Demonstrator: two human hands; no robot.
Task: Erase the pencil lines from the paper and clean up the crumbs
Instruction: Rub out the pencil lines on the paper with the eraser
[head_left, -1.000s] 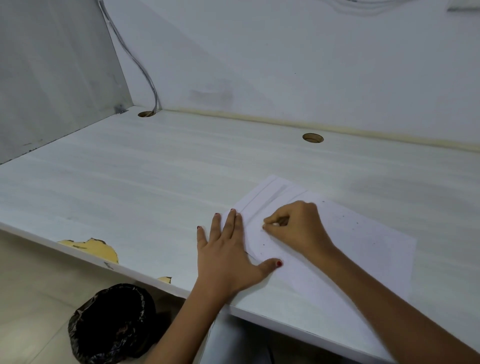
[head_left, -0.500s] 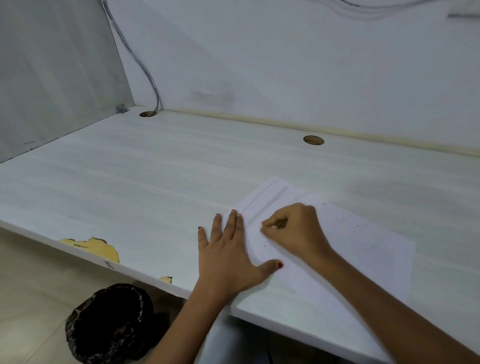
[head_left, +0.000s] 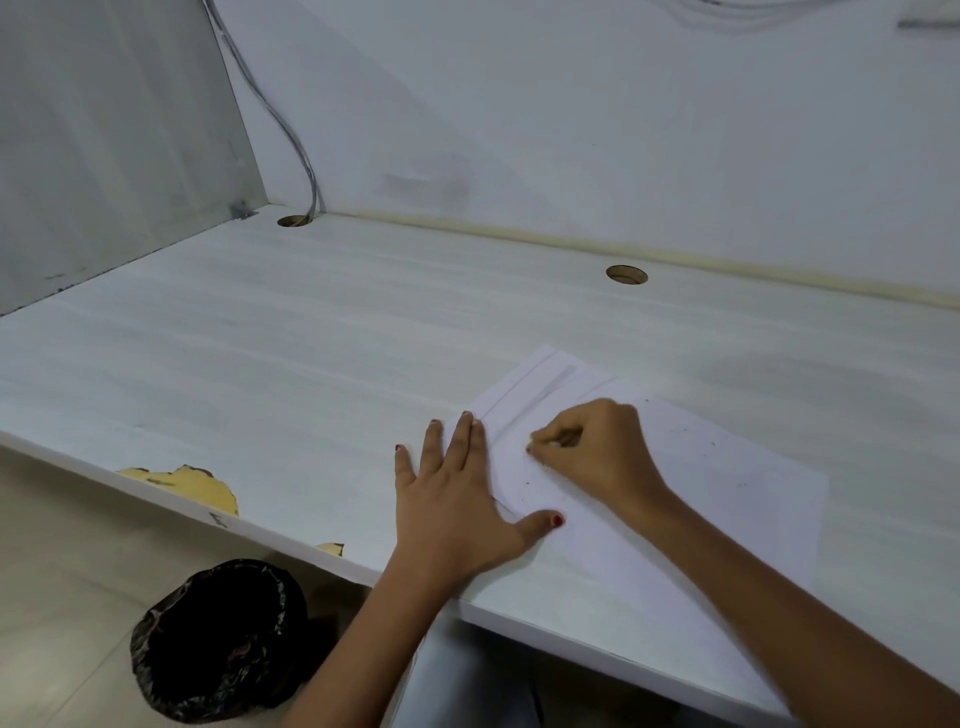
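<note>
Mid-erasing: left hand (head_left: 457, 499), fingers flat, pins the paper (head_left: 701, 493); right hand (head_left: 597, 452) pinches a small eraser (head_left: 560, 442); pencil lines (head_left: 540, 389) beyond its fingers need rubbing next, then crumbs (head_left: 680, 431).

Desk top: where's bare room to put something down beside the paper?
The desk is bare left of the left hand, back to the corner cable hole, and behind the paper up to the second hole. Crowded at the paper's left end, where the right hand works too.
</note>
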